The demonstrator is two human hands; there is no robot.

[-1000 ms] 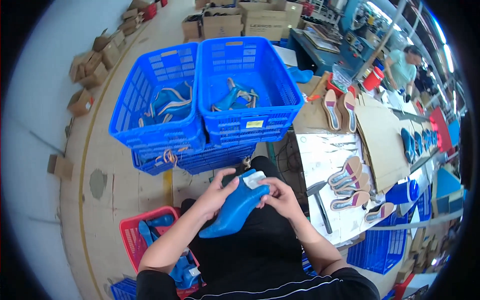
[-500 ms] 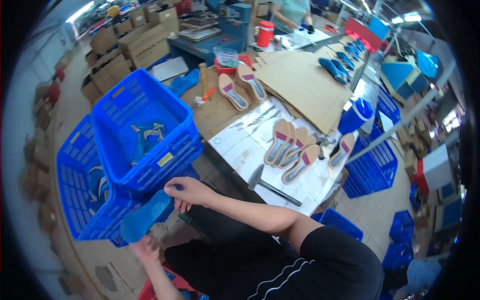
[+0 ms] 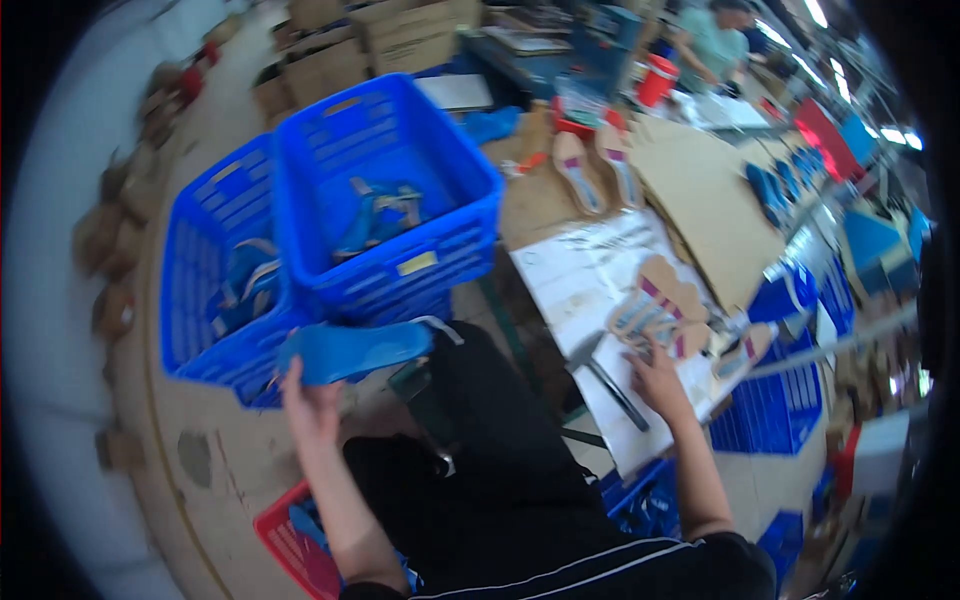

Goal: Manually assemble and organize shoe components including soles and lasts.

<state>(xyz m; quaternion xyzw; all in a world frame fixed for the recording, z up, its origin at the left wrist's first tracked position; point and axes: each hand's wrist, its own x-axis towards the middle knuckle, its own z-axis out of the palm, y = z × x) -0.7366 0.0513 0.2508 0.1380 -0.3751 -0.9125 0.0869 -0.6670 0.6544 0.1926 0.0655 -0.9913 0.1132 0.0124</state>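
Note:
My left hand (image 3: 315,405) grips a blue shoe last (image 3: 365,350) by its left end, holding it level in front of the blue baskets. A thin pale strap shows at the last's other end. Over the white-covered table (image 3: 555,270), my right hand (image 3: 657,378) is stretched out with its fingers apart. Its fingertips are at the near edge of a cluster of tan insoles (image 3: 660,285) with purple and grey patches; blur hides whether they touch. A black-handled hammer (image 3: 615,393) lies just left of this hand. One more insole (image 3: 745,352) lies right of the cluster.
Two blue baskets (image 3: 400,262) at the left hold blue strappy pieces. Two insoles (image 3: 580,175) lie farther back beside a red tray (image 3: 590,118). Tan sheets (image 3: 705,200) are stacked at the table's right. A red crate (image 3: 295,545) sits low by my left arm. Another person (image 3: 705,45) works behind.
My right hand has left the shoe last and reached right to the insoles. My left hand keeps the last, now turned more level. The whole view has shifted.

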